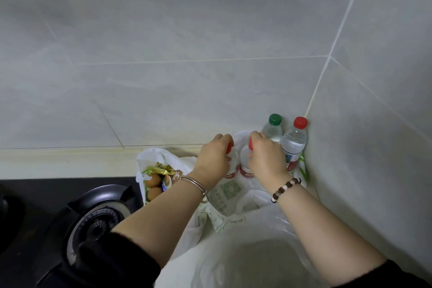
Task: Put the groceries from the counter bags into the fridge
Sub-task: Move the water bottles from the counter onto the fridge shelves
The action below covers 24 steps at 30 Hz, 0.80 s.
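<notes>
Two clear water bottles with red caps stand side by side in an open white plastic bag (230,192) on the counter. My left hand (214,155) grips the top of the left bottle (232,166). My right hand (265,155) grips the neck of the right bottle (244,159). Behind them, in the wall corner, stand a green-capped bottle (272,128) and a red-capped bottle (295,140). Another white bag (152,159) to the left holds brown eggs (153,181) and gold-wrapped snacks (163,169).
A black gas stove with a round burner (98,222) lies at the lower left. Grey tiled walls meet in a corner at the right. A translucent plastic bag (247,252) spreads across the near counter below my arms.
</notes>
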{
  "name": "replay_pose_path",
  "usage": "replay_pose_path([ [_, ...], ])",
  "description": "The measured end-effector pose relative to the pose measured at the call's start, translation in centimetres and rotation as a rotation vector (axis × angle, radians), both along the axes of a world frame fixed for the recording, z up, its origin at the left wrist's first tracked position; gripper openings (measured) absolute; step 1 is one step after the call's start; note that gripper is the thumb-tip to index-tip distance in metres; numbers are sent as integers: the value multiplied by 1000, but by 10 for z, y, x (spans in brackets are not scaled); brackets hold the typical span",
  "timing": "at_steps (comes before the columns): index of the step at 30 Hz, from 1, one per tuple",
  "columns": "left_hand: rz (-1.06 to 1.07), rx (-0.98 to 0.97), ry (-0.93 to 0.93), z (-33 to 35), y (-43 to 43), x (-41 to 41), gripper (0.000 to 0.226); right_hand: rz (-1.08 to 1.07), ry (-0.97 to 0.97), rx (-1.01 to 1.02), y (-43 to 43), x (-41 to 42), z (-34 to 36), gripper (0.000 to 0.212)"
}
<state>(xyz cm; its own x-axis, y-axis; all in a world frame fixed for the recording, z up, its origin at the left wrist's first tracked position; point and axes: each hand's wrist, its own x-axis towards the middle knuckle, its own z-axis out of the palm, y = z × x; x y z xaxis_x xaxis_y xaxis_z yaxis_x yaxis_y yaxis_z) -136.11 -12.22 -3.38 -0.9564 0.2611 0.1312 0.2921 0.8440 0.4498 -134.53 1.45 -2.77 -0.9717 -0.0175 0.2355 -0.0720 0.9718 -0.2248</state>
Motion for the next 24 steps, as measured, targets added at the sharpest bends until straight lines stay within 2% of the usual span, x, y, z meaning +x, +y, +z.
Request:
replay_pose_path([
  [5, -5, 60, 76, 31, -6, 32, 27, -56, 117, 18, -3, 28, 21, 18],
  [10, -8, 80, 201, 68, -25, 76, 28, -16, 230, -21, -23, 60, 52, 21],
  [14, 58, 84, 275, 96, -58, 118, 29, 62, 294, -58, -53, 93, 78, 21],
  [24, 330, 16, 406, 139, -171, 267, 30, 373, 306, -139, -168, 216, 119, 27],
])
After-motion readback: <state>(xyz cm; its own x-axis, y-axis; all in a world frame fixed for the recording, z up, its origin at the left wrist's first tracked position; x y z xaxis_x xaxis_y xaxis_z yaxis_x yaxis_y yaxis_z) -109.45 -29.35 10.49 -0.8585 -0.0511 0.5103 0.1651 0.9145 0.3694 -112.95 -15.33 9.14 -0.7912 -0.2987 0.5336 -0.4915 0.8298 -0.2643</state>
